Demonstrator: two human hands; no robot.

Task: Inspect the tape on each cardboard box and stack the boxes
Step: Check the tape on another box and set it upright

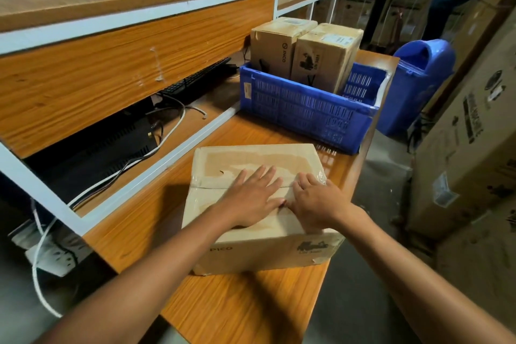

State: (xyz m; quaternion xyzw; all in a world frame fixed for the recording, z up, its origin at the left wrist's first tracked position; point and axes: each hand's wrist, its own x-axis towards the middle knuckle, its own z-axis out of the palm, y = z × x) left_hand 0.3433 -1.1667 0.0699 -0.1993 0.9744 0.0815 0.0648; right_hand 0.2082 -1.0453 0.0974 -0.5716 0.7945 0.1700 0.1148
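Note:
A cardboard box (pixel 245 159) printed PICO lies on the wooden table (pixel 245 301) in front of me, its top flaps sealed with clear tape along the middle seam. My left hand (pixel 251 195) rests flat on the seam with fingers spread. Beside it, my right hand (pixel 315 201) presses on the tape near the box's right edge, fingers bent down onto it. Neither hand grips anything. Two more cardboard boxes, one on the left (pixel 276 42) and one on the right (pixel 324 61), stand upright side by side in a blue plastic crate (pixel 301 112) at the table's far end.
A white-framed wooden shelf unit (pixel 134 64) runs along the left, holding a keyboard (pixel 195 81), a black device (pixel 92 148) and cables. A blue bin (pixel 418 86) stands past the crate. Large cartons (pixel 474 134) fill the right side.

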